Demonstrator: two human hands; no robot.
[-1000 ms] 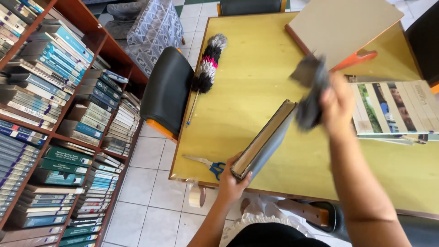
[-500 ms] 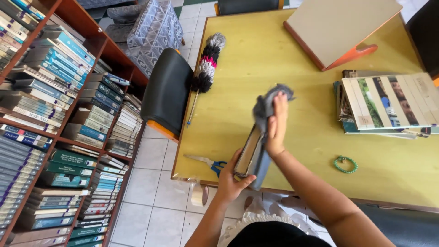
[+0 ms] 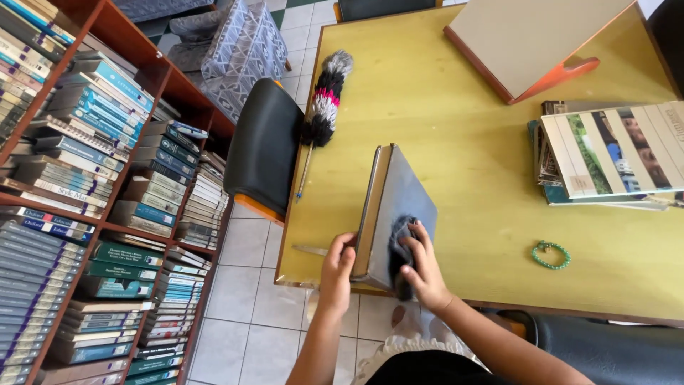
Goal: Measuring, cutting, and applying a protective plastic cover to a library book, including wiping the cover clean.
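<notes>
A blue-grey hardback book (image 3: 395, 203) stands tilted on its edge near the front of the yellow table (image 3: 442, 114). My left hand (image 3: 336, 262) grips the book's near corner on its spine side. My right hand (image 3: 425, 269) presses a dark grey cloth (image 3: 399, 246) flat against the book's cover, low down near the table's front edge.
A feather duster (image 3: 324, 107) lies at the table's left edge, above a black chair (image 3: 263, 150). Scissors (image 3: 308, 250) lie partly hidden behind the book. A green bead bracelet (image 3: 551, 254), stacked books (image 3: 605, 153) and a beige board (image 3: 531, 39) lie to the right. Bookshelves (image 3: 78, 199) fill the left.
My right hand brought the cloth down from the air onto the book's cover, then slid it toward the near end. The book now stands more upright, its cover facing right.
</notes>
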